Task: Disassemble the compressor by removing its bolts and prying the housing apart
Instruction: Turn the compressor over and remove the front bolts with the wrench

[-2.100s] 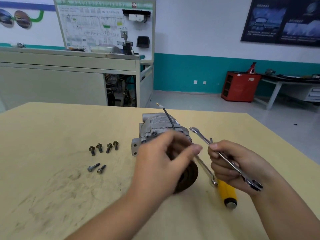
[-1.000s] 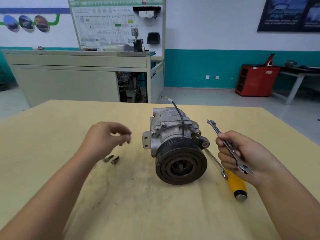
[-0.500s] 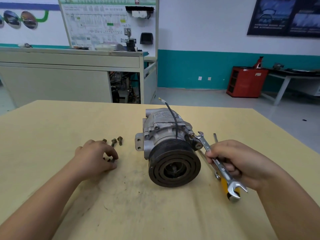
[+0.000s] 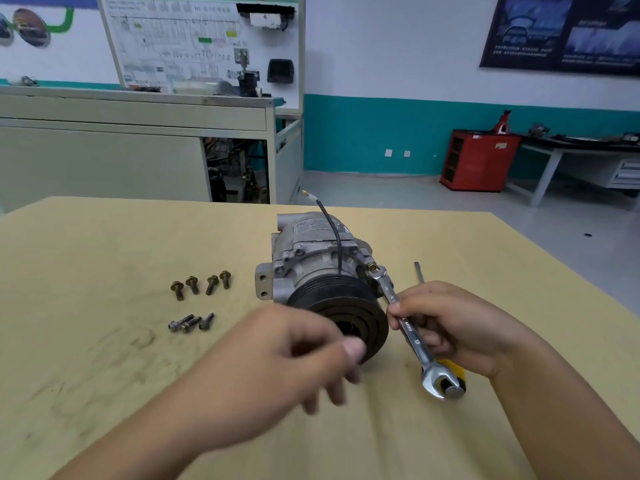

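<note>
Seven removed bolts are lying on the table (image 4: 104,244) left of the compressor (image 4: 311,258): four brass-coloured flanged bolts (image 4: 192,284) in a row and three darker bolts (image 4: 189,323) nearer me. I am judging the unbolting well along, the prying not yet begun. My right hand (image 4: 460,327) is curling its fingers round one combination wrench (image 4: 414,337) whose ring end is sitting on one remaining bolt (image 4: 372,267). My blurred left hand (image 4: 294,362) is hovering before the pulley (image 4: 332,296), fingers loosely curled on nothing visible, and one yellow-handled screwdriver (image 4: 452,366) is lying beside.
</note>
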The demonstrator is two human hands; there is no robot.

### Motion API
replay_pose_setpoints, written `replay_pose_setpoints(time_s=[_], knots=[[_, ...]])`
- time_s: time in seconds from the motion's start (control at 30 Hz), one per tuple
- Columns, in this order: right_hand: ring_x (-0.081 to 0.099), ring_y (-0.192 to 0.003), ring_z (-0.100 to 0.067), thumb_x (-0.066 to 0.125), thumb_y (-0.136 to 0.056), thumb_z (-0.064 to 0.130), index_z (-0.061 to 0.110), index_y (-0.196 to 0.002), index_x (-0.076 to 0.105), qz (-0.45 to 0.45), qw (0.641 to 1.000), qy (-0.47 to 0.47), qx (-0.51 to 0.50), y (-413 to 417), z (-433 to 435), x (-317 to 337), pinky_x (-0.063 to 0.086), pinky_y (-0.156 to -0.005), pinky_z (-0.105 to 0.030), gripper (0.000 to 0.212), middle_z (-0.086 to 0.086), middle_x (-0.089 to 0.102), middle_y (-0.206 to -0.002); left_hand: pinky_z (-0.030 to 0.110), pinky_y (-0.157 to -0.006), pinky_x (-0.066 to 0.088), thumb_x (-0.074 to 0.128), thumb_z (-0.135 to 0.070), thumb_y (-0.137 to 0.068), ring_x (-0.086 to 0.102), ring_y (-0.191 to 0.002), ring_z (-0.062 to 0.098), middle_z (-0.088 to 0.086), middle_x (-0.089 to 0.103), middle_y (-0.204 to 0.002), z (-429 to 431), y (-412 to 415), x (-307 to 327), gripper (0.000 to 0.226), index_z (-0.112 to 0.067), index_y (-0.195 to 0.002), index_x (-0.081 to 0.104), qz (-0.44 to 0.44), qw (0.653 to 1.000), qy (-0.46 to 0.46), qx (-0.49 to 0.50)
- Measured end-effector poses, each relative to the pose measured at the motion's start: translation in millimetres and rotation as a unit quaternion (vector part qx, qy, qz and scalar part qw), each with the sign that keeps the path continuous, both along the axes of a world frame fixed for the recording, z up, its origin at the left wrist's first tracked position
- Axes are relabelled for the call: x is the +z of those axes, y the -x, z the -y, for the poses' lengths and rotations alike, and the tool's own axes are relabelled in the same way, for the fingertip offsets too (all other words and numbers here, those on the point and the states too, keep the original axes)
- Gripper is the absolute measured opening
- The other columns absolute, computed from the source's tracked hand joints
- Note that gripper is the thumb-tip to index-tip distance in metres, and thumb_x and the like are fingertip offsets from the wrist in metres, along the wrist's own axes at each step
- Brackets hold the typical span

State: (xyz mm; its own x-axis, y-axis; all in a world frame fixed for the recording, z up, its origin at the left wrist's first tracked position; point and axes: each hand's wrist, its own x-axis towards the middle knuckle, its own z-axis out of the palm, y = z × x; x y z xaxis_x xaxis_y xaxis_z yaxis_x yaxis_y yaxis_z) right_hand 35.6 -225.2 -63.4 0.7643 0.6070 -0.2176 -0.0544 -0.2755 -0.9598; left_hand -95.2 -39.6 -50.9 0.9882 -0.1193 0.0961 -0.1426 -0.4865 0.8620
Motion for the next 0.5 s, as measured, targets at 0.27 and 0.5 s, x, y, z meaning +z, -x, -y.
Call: replay_pose_setpoints(time_s=[0.27,0.5], knots=[[0.024,-0.031,-0.006,0.061,-0.071,0.028,0.007,-0.062,0.06,-0.043,0.996,-0.049,0.059,-3.1,2.3,-0.8,0.018,-0.035,-0.015,0.023,0.002,0.033,-0.037,0.015,-0.045,0.031,0.045,-0.045,-0.097,0.066,-0.063,0.009,0.001,0.075,-0.084,54.6,-31.2,-22.6,0.034,-0.024,-0.079,0.063,-0.215,0.952,0.206,-0.064],[0.026,-0.035,-0.008,0.062,-0.07,0.035,0.014,-0.054,0.055,-0.018,0.997,-0.036,0.069,-5.8,2.4,-8.4,0.022,-0.037,-0.017,0.027,0.001,0.035,-0.038,0.015,-0.04,0.025,0.051,-0.02,-0.098,0.063,-0.049,0.007,0.001,0.072,-0.068,63.2,-36.5,-27.1,0.039,-0.02,-0.063,0.07,-0.222,0.924,0.305,-0.067]])
